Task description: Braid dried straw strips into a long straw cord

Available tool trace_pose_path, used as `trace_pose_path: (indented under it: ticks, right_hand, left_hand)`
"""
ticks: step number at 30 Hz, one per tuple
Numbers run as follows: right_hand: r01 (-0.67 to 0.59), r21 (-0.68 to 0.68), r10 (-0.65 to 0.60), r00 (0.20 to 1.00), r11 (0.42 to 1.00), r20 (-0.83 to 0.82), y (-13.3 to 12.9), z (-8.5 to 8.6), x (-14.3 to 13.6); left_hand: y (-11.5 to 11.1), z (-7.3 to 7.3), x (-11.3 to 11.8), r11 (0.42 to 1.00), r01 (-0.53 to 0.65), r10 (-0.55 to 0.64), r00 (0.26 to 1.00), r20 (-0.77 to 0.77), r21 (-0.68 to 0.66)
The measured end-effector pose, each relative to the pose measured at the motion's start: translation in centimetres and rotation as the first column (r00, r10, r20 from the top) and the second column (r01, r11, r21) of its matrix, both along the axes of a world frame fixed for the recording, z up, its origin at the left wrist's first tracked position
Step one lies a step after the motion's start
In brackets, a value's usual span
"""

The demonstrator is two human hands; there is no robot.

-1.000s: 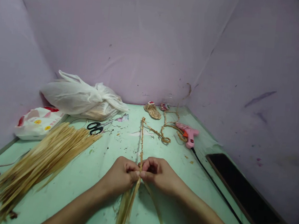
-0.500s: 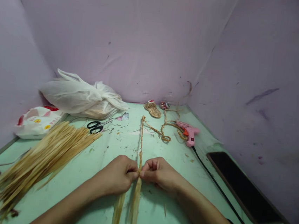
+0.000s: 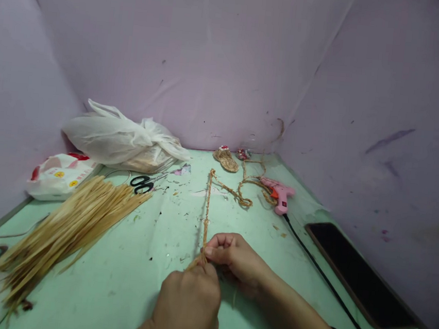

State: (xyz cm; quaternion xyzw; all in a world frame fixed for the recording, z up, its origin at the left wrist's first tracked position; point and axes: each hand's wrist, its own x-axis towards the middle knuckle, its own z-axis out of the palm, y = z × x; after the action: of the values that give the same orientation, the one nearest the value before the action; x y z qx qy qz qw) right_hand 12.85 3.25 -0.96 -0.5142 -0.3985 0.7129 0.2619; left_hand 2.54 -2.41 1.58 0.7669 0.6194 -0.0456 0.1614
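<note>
A thin braided straw cord (image 3: 207, 210) runs straight from the far middle of the table down to my hands. My right hand (image 3: 235, 259) pinches the near end of the braid between thumb and fingertips. Just below and in front, my left hand (image 3: 188, 301) is closed on the loose straw strands, its back toward me. A few strands (image 3: 193, 263) poke out to the left at the pinch. Most of the loose lengths are hidden behind my left hand. From the far end, the cord bends right into loose coils (image 3: 244, 202).
On the left lie a bundle of dry straw strips (image 3: 69, 227), black-handled scissors (image 3: 142, 184), a tissue pack (image 3: 61, 176) and a tied white plastic bag (image 3: 124, 142). To the right are a pink glue gun (image 3: 281, 195), its black cord and a phone (image 3: 356, 276). A small woven piece (image 3: 226, 160) sits behind.
My left hand has moved down and turned over, from beside the braid to in front of it. My right hand stays at the pinch. The hanging strands are now covered.
</note>
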Motion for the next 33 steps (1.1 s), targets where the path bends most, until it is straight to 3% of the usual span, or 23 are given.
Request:
trace_pose_path:
  ticks: [3, 6, 8, 9, 10, 12, 14, 15, 17, 19, 22, 24, 26, 30, 33]
  right_hand:
    - [-0.016, 0.022, 0.017, 0.999, 1.000, -0.039, 0.0, -0.1, 0.0]
    - [-0.050, 0.065, 0.055, 0.996, 0.997, -0.074, 0.2, -0.1, 0.2]
    - [-0.081, 0.088, 0.086, 0.995, 0.993, -0.058, 0.4, 0.2, 0.4]
    - [-0.099, 0.093, 0.103, 0.994, 0.991, -0.043, 0.4, 0.3, 0.5]
    - [-0.117, 0.098, 0.121, 0.992, 0.988, -0.035, 0.5, 0.4, 0.6]
    - [-0.147, 0.115, 0.155, 0.986, 0.982, -0.055, 0.7, 0.4, 0.7]
    - [-0.168, 0.156, 0.181, 0.980, 0.973, -0.077, 0.8, 0.1, 0.9]
    - [-0.184, 0.180, 0.198, 0.978, 0.966, -0.066, 0.9, -0.1, 0.9]
    - [-0.210, 0.233, 0.214, 0.977, 0.950, 0.010, 1.0, -0.7, 1.1]
    - [-0.242, 0.313, 0.203, 0.967, 0.918, 0.151, 1.0, -1.0, 1.1]
    - [-0.340, 0.453, 0.137, 0.895, 0.824, 0.425, 0.5, -0.8, 1.2]
    - [-0.418, 0.497, 0.066, 0.811, 0.760, 0.582, 0.1, -0.2, 1.2]
    - [-0.467, 0.498, -0.014, 0.719, 0.731, 0.695, -0.5, 0.6, 1.1]
    - [-0.508, 0.451, -0.108, 0.569, 0.733, 0.815, -1.6, 2.1, 1.0]
    - [-0.590, 0.445, -0.121, 0.506, 0.674, 0.854, -2.6, 2.4, 0.5]
  left_hand:
    - [0.1, -0.2, 0.1, 0.999, 0.033, -0.033, 0.999, 0.003, -0.019]
    - [1.5, 0.6, -1.4, 1.000, -0.001, -0.003, 0.975, 0.224, 0.017]
    - [2.9, 1.1, -2.7, 0.981, -0.195, 0.168, 0.867, 0.468, 0.010]
    - [3.7, 1.3, -3.3, 0.950, -0.306, 0.283, 0.770, 0.572, -0.059]
    - [4.3, 1.2, -3.7, 0.911, -0.353, 0.404, 0.666, 0.627, -0.212]
    - [5.3, 0.8, -4.1, 0.817, -0.194, 0.555, 0.518, 0.651, -0.543]
    - [5.6, 0.2, -4.0, 0.720, -0.003, 0.624, 0.439, 0.646, -0.694]
    - [5.6, -0.2, -3.9, 0.702, 0.038, 0.635, 0.419, 0.649, -0.711]
    - [5.5, -0.7, -3.5, 0.702, 0.001, 0.642, 0.433, 0.633, -0.712]
    - [5.3, -1.0, -3.1, 0.710, -0.100, 0.634, 0.522, 0.570, -0.697]
    - [5.1, -1.7, -2.8, 0.785, -0.222, 0.571, 0.620, 0.538, -0.578]
    - [4.9, -2.2, -2.8, 0.864, -0.232, 0.486, 0.619, 0.617, -0.447]
    - [4.7, -2.6, -2.7, 0.910, -0.219, 0.409, 0.608, 0.680, -0.351]
    - [4.5, -3.0, -2.5, 0.908, -0.224, 0.415, 0.584, 0.698, -0.353]
    - [4.5, -2.8, -2.2, 0.863, -0.238, 0.501, 0.508, 0.701, -0.445]
